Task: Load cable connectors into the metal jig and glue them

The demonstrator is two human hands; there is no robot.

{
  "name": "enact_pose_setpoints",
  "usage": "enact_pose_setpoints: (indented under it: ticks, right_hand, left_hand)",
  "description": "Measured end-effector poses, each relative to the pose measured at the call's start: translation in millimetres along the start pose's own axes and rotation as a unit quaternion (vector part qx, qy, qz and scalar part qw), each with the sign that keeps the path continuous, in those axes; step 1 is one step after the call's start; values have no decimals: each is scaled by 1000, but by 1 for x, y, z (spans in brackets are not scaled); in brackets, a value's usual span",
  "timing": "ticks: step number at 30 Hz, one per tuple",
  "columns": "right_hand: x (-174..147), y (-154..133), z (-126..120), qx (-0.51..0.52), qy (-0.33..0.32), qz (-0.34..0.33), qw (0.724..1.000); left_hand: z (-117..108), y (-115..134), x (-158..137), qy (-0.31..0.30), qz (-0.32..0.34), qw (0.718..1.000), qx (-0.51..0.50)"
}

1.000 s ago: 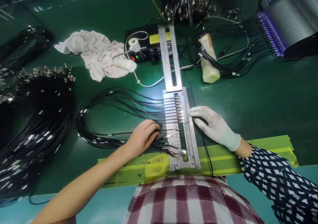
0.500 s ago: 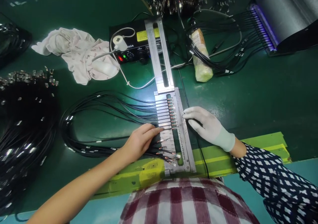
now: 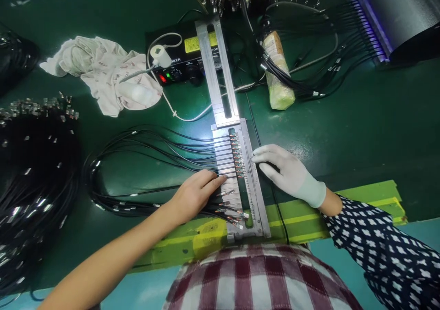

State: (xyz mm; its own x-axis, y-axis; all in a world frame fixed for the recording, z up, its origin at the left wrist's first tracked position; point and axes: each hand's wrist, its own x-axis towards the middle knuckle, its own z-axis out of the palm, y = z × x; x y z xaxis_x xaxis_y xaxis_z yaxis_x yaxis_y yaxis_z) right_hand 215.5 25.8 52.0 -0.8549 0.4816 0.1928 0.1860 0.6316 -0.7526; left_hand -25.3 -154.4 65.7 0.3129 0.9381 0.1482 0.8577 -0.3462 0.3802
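Observation:
A slotted metal fixture (image 3: 256, 195) lies on the bench in front of me, with a row of thin black cables (image 3: 192, 152) laid across its upper half. Their stripped, connector-tipped ends line up over the slot. My bare left hand (image 3: 195, 193) is closed at the fixture's left side, index fingertip and thumb on one black cable; the pinch itself is partly hidden. Below it, several loose cable ends with connectors (image 3: 237, 218) rest on the fixture's lower part. My right hand (image 3: 288, 172), in a white glove, has its fingers stretched out, their tips touching the fixture's right edge.
A slotted metal bar (image 3: 223, 71) extends beyond the fixture over a black control box (image 3: 189, 71). A crumpled cloth (image 3: 113, 71) lies left of it, a wrapped bottle (image 3: 278, 71) right. Cable bundles (image 3: 37, 172) fill the left; a grey curved machine (image 3: 412, 21) stands upper right.
The view has shifted slightly. My left fingertips stay at nearly the same place on the fixture, and the right hand keeps its position by the edge.

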Motion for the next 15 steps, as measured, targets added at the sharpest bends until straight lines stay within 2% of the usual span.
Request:
enact_pose_setpoints:
  ticks: [2,5,7,10,15]
  right_hand:
    - [0,1,0,2,-2,3,1000]
    - [1,2,-1,8,-7,4,1000]
    - [2,2,-2,12,-9,1,1000]
    - [0,1,-2,7,-6,-5,1000]
    - [-7,-1,-1,-18,-7,-30,999]
  left_hand:
    - [3,2,-4,14,-11,1000,2]
    - [6,7,-9,44,-46,995,73]
    - [6,9,-10,37,-59,992,103]
    - [0,15,-11,-7,-80,995,62]
    - [-16,30,-35,-39,-197,979,-41]
